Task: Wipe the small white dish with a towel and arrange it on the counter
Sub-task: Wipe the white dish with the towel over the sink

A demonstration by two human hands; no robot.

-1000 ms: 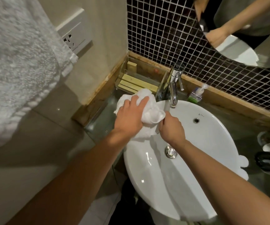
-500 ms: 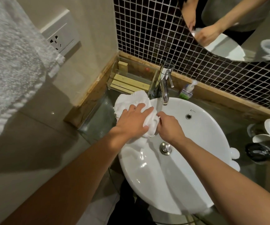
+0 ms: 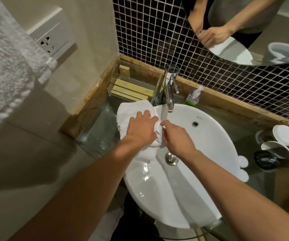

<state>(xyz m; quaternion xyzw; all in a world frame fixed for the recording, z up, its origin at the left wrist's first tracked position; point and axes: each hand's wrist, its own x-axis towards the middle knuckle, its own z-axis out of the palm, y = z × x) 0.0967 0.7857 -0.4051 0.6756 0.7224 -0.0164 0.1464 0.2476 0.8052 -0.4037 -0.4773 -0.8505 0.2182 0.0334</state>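
Note:
A white towel point(image 3: 128, 115) is bunched over the left rim of the white sink point(image 3: 209, 145). My left hand point(image 3: 143, 128) lies on top of it with the fingers closed into the cloth. Touching it from the right, my right hand point(image 3: 176, 139) pinches a small white object that is wrapped in the towel. That object, presumably the small dish, is almost entirely hidden by the cloth and my fingers.
A chrome tap point(image 3: 169, 91) stands just behind my hands. A soap bottle point(image 3: 193, 97) and a clear tray of wooden bars point(image 3: 131, 87) sit at the back. White lids point(image 3: 285, 135), cups and a black dish point(image 3: 272, 159) crowd the glass counter's right side.
The towel bundle has sunk a little toward the basin rim and my right fingers have shifted on it. The camera has tilted, so the scene sits lower in view.

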